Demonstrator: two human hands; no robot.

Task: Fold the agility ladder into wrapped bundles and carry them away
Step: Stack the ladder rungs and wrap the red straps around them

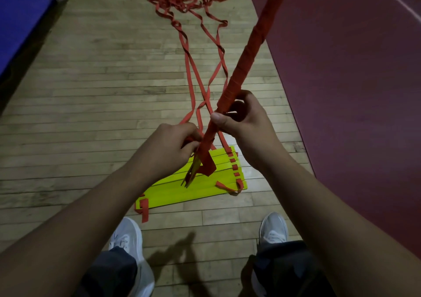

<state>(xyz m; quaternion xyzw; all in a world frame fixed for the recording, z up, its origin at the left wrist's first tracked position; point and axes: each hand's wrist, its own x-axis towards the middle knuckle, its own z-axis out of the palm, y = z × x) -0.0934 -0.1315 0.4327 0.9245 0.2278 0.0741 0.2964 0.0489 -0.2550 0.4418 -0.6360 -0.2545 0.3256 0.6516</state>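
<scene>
Right hand (pixel 241 119) grips the wrapped bundle (pixel 257 37), left hand (pixel 175 142) pinches its strap end (pixel 209 163) above the yellow rungs (pixel 211 180) near the floor (pixel 91 92)'s right edge; slackened tension would probably unwind the wrap.

We have a single wide-angle view, worn on the head, facing forward and steeply down. The stack of yellow rungs (pixel 205 184) on the wooden floor (pixel 91 92) lies just below the picture's middle. Nearer to us than the stack, our white shoes (pixel 127 235) reach almost to the bottom edge. Our left hand (pixel 173 144) and right hand (pixel 243 119) hold the wrapped bundle (pixel 250 46) over the stack, close to the lens. Beyond the stack the floor runs away to the top edge.
</scene>
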